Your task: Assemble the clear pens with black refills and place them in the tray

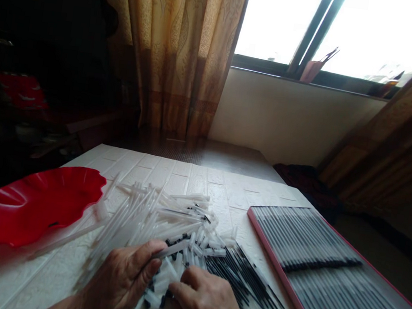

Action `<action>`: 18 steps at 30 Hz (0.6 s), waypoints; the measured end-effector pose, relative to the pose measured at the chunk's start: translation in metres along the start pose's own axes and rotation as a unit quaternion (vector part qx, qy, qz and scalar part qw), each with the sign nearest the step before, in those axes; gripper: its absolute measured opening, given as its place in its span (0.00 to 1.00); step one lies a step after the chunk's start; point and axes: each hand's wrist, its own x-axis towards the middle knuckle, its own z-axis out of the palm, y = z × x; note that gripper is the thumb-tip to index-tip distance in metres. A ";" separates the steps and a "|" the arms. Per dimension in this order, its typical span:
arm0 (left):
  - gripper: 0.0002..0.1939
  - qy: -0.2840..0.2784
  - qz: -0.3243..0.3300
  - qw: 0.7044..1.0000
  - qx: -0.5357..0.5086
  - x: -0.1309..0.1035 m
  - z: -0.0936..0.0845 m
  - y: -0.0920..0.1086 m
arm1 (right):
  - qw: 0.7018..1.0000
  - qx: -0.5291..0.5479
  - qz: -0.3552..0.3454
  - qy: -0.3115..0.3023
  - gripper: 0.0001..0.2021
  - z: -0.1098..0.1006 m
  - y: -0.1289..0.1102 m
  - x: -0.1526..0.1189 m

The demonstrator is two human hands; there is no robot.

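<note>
Thumb and fingers of my left hand [121, 277] are closed on a short translucent plastic tube [175, 249], which points to the right over the pile. My right hand [207, 297] sits close beside it, fingers curled down into small clear sleeves [169, 273] and black caps [147, 304]. Whatever its fingertips pinch is hidden. Behind both hands lies a heap of long clear tubes [134, 216]. Thin black rods [250, 285] fan out to the right of my right hand.
A red scalloped dish [34, 203] with a small dark piece in it stands at the left. On the right lies a pink-edged tray [267, 247] of tubes in neat rows. The white brick-patterned tabletop [221, 179] ends before a curtain [180, 61] and window.
</note>
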 end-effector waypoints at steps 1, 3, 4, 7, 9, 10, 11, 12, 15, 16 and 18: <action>0.14 -0.005 0.004 1.000 0.002 0.000 0.001 0.000 | 1.000 -0.009 0.003 0.017 0.08 0.007 -0.002 0.000; 0.13 -0.010 0.011 1.000 0.009 0.000 0.001 0.000 | 0.998 -0.022 0.021 0.050 0.10 0.023 -0.007 -0.001; 0.13 -0.013 0.015 1.000 0.012 0.001 0.001 0.000 | 0.996 -0.030 0.034 0.070 0.10 0.030 -0.009 -0.002; 0.12 -0.023 0.023 0.999 0.016 0.002 0.000 -0.001 | 0.994 -0.034 0.039 0.100 0.10 0.040 -0.010 -0.003; 0.12 -0.030 0.025 0.999 0.009 0.002 0.000 -0.002 | 0.996 -0.005 0.029 0.079 0.07 0.032 -0.003 -0.005; 0.12 -0.034 0.025 0.999 0.004 0.002 0.000 -0.003 | 0.998 0.023 0.028 0.057 0.06 0.024 0.002 -0.006; 0.12 -0.038 0.026 0.999 0.000 0.002 0.000 -0.003 | 0.997 0.060 0.036 0.035 0.06 0.014 0.008 -0.006; 0.12 -0.038 0.030 0.999 -0.001 0.001 0.001 -0.004 | 0.993 0.104 0.053 0.022 0.08 0.004 0.015 -0.007; 0.11 -0.042 0.039 0.998 0.011 0.000 0.004 -0.008 | 0.968 0.219 0.115 0.044 0.15 -0.023 0.031 -0.007; 0.11 -0.043 0.044 0.998 0.014 -0.001 0.005 -0.009 | 0.954 0.263 0.136 0.051 0.14 -0.028 0.034 -0.007; 0.12 -0.051 0.049 0.997 0.014 -0.002 0.007 -0.010 | 0.900 0.378 0.211 0.057 0.10 -0.034 0.036 -0.006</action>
